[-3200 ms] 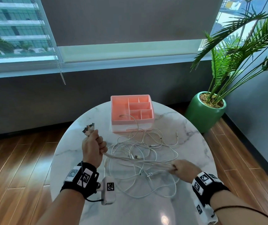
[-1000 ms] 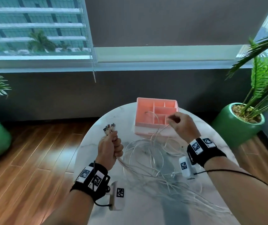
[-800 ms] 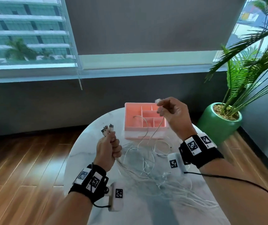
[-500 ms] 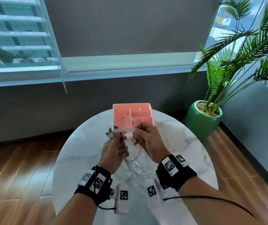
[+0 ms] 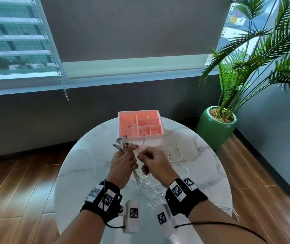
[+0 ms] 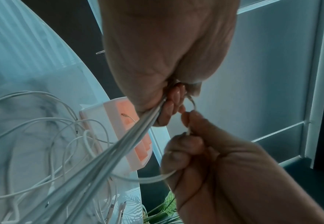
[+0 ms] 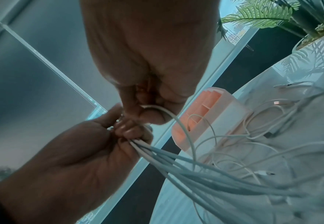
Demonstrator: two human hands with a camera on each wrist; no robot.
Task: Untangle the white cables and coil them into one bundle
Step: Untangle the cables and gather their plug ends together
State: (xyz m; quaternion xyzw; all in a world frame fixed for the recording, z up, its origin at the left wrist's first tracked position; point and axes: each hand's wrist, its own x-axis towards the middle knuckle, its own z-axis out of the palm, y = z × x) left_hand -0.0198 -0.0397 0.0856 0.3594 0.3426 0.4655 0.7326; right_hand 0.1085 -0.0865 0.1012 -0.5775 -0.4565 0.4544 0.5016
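Several white cables [image 5: 174, 155] lie tangled on the round marble table [image 5: 80, 166]. My left hand [image 5: 123, 161] grips a gathered bunch of them, with the plug ends [image 5: 120, 143] sticking up above the fist and the strands [image 6: 103, 156] hanging down to the table. My right hand [image 5: 155, 160] is right beside it and pinches a single white cable [image 7: 178, 122] between thumb and fingers, close to the left fist. One cable loops into the pink organizer [image 5: 128, 120].
The pink divided organizer box stands at the table's far side. A green potted palm [image 5: 216, 127] stands on the floor at the right. Wooden floor surrounds the table; a window wall lies behind. More loose cable [image 7: 272, 136] spreads on the right half of the table.
My right hand went out to the organizer, lifted one cable end, and brought it back next to my left hand. The left hand has kept its grip on the bunch throughout.
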